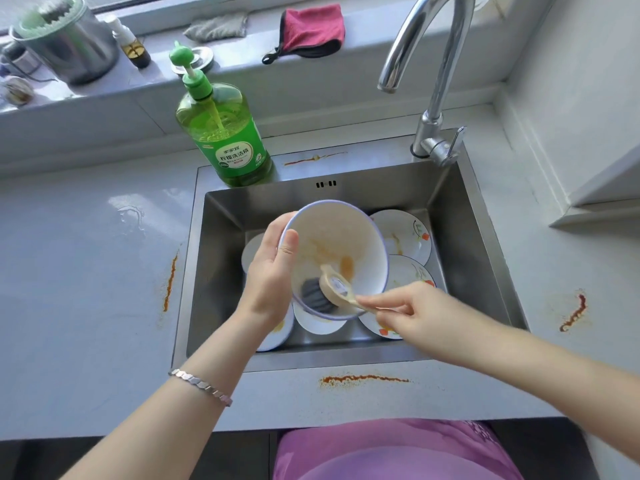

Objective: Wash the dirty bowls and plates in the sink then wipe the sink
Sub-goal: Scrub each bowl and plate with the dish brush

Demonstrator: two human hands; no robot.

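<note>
The left hand is gripping the white bowl by its left rim, thumb curling over the edge and fingers wrapping behind; it is holding the bowl tilted above the steel sink, with the opening facing the camera. Orange-brown smears are clinging to the bowl's inner wall. The right hand is pinching the end of the beige handle of a scrubbing brush between thumb and curled fingers; the brush's grey scouring head is pressing against the lower inside of the bowl.

Beneath the bowl, white dishes are lying in the sink basin; a flower-patterned plate is leaning toward the back right corner, and a second patterned plate is overlapping it just in front, both showing streaks of sauce. More white pieces are peeking out under the bowl and behind the left wrist; they are probably plates, though too much is being covered to tell.

A green dish soap bottle with a pump is standing on the sink's back left ledge; the chrome faucet is arching over the back right corner with no water running. Orange stains are marking the pale counter in front of, left of and right of the sink. A red cloth and a grey cloth are lying on the windowsill; a silver bracelet is sitting on the left forearm.
</note>
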